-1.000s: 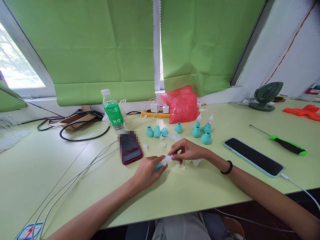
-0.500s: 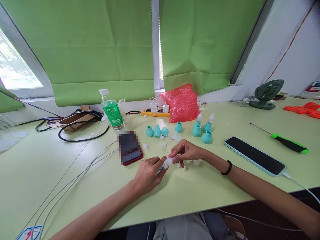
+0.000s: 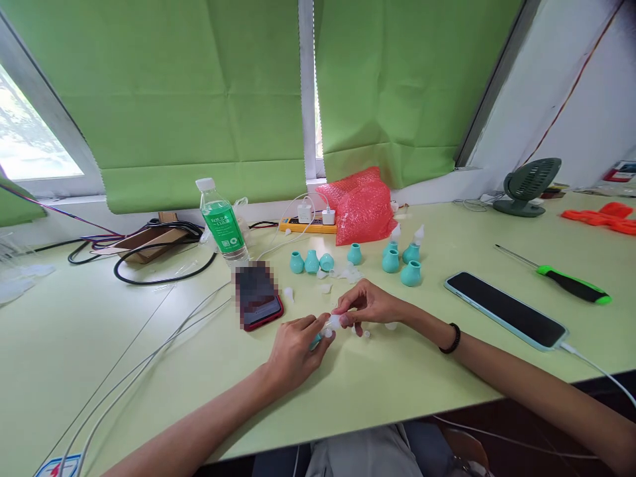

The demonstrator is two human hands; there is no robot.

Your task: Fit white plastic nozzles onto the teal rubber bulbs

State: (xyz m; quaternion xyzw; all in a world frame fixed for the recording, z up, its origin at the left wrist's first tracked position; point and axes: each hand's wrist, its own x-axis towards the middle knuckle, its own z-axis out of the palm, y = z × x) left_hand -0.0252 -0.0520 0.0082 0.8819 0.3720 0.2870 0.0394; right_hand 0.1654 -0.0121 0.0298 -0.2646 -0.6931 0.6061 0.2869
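Near the table's front, my left hand (image 3: 297, 343) is closed around a teal rubber bulb (image 3: 315, 341), of which only a sliver shows. A small translucent white plastic piece (image 3: 333, 322) lies between my two hands. My right hand (image 3: 368, 303) pinches this piece with thumb and forefinger, touching the left fingertips. Whether the piece sits in the bulb's neck I cannot tell. Just behind stand several teal bulbs (image 3: 411, 273), two with white pointed tips (image 3: 419, 234). Loose white pieces (image 3: 352, 273) lie among them and beside my right hand.
Left of my hands lie a red-cased phone (image 3: 259, 298) and white cables (image 3: 163, 348); behind is a water bottle (image 3: 223, 225). A red bubble-wrap bag (image 3: 362, 205) and power strip (image 3: 308, 226) are at the back. To the right are another phone (image 3: 504, 310), a screwdriver (image 3: 571, 283) and a fan (image 3: 527, 189).
Both hands stay together around the white piece, with only slight finger movement. The whole view has shifted a little; the things on the table stay put.
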